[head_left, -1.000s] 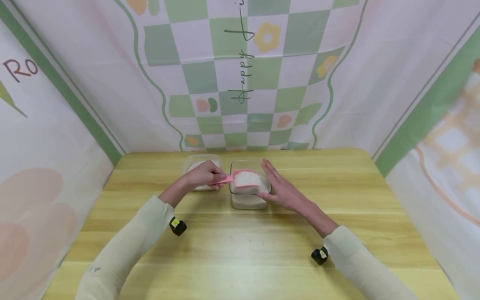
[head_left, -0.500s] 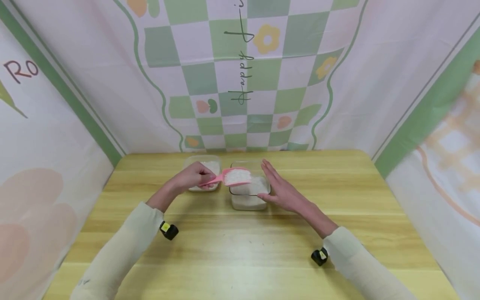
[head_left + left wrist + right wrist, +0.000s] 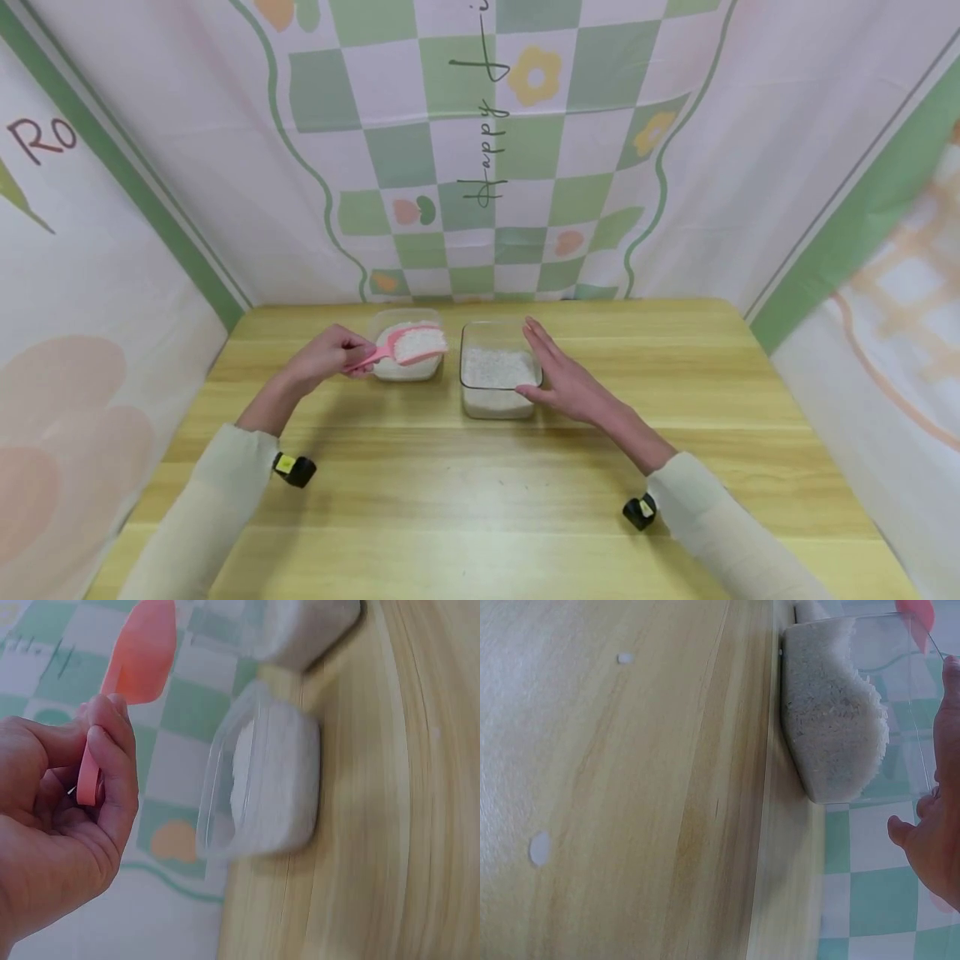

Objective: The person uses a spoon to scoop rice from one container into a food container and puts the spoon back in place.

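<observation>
My left hand pinches the handle of a pink scoop, which is heaped with white rice. The scoop is held over a clear plastic container of rice at the left. In the left wrist view, thumb and fingers curl around the handle of the scoop, whose underside faces the camera. Right of that container stands a square glass container with rice in it. My right hand rests at its right rim, fingers extended. The right wrist view shows the rice sloping inside the glass.
Both containers stand near the back of a wooden table. Behind it hangs a green and white checked cloth. Small white specks show on the tabletop in the right wrist view. Each wrist carries a small black camera.
My left hand has moved left with the rice-filled scoop, from over the glass container to over the plastic one. My right hand has stayed at the glass rim.
</observation>
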A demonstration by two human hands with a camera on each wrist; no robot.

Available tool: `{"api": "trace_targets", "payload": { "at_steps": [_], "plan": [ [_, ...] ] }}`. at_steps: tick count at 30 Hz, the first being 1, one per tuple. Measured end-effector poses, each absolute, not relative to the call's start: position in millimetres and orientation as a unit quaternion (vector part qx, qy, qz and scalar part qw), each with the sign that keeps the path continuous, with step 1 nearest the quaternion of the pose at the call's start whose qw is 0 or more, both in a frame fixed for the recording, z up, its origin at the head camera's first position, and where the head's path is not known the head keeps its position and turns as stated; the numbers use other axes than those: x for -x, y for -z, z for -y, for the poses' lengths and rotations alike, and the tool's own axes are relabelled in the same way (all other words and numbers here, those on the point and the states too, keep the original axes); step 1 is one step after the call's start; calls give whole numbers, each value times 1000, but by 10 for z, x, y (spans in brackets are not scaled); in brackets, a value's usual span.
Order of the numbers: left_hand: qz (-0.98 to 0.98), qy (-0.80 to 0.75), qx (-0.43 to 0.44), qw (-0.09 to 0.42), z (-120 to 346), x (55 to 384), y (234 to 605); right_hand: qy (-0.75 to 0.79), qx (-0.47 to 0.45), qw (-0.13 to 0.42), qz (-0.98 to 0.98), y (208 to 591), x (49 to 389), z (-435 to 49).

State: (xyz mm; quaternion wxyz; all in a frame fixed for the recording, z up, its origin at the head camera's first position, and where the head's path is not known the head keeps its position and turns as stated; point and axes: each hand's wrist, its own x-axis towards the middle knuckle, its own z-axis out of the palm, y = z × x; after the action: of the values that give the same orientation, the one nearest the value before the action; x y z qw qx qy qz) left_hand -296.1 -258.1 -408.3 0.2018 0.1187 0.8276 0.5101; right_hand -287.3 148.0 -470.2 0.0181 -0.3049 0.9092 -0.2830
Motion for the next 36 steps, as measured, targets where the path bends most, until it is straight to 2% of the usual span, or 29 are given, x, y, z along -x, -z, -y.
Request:
{"api": "trace_targets", "payload": {
  "at_steps": [12, 36],
  "plan": [
    [-882, -436, -63, 167, 3144, 2956, 4085, 274, 302, 18, -913, 4705, 2866, -1492],
    [-923, -349, -34, 160, 3234, 3070, 3894, 273, 306, 14, -912, 4712, 2892, -1489]
  ]
}}
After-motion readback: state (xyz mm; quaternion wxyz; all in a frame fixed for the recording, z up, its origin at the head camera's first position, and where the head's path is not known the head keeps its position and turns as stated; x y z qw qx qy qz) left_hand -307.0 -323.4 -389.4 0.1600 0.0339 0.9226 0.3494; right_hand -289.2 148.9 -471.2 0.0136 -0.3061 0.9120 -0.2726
